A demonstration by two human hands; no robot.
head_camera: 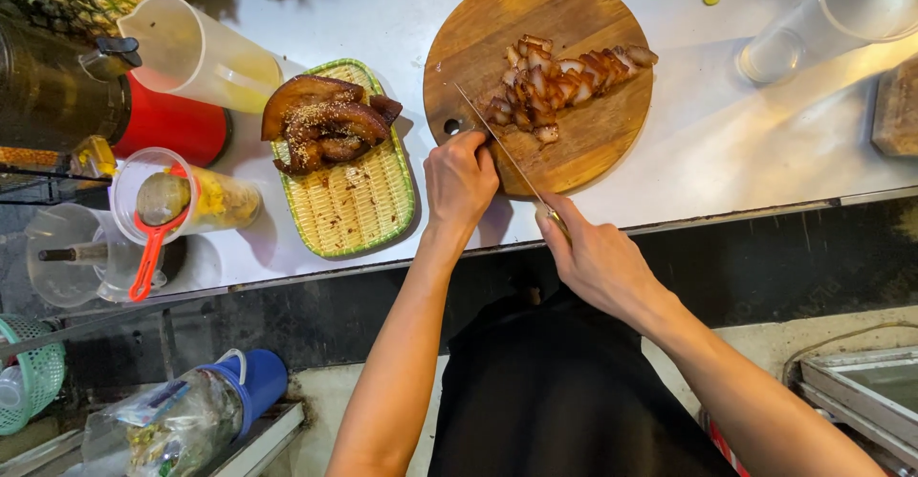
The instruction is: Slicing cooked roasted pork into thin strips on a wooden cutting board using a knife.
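We see a round cutting board (564, 28) of matt, grained wood resting on a brushed metal counter (746, 142) with a dull sheen and light scuffs. The sliced meat (564, 77) on the board looks glossy and glazed, dark at the rind. A thin knife (502, 147) has a smooth, shiny metal blade. Beside it, a woven tray (359, 205) in pale yellow with a green rim looks like ribbed plastic; its meat slab (325, 119) is sticky and speckled with seeds. We also note a translucent, smooth plastic jug (196, 52) and a clear plastic cup (808, 28).
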